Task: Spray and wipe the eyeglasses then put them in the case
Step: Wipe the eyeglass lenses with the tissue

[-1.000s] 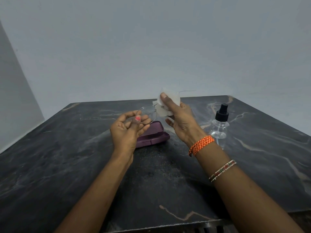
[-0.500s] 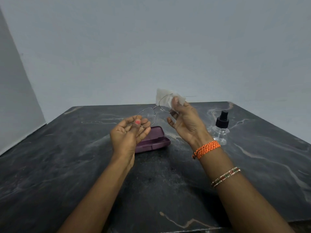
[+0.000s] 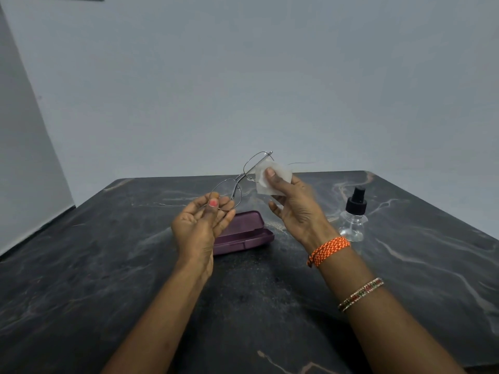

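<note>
Thin metal-framed eyeglasses (image 3: 240, 179) are held in the air above the table. My left hand (image 3: 201, 225) pinches the lower left lens rim between thumb and fingers. My right hand (image 3: 294, 209) presses a small white wipe (image 3: 280, 171) against the upper right lens with the thumb on top. A purple eyeglass case (image 3: 244, 233) lies shut on the dark marble table (image 3: 108, 265), just behind my left hand. A clear spray bottle (image 3: 353, 220) with a black nozzle stands upright to the right of my right hand.
A pale wall rises behind the table's far edge. The table's left edge runs along a side wall. An orange thread band and a beaded bangle sit on my right wrist and forearm.
Both hands have lifted the eyeglasses slightly and tilted them, right lens higher. My right thumb has slid the wipe over the right lens. The case and bottle have not moved.
</note>
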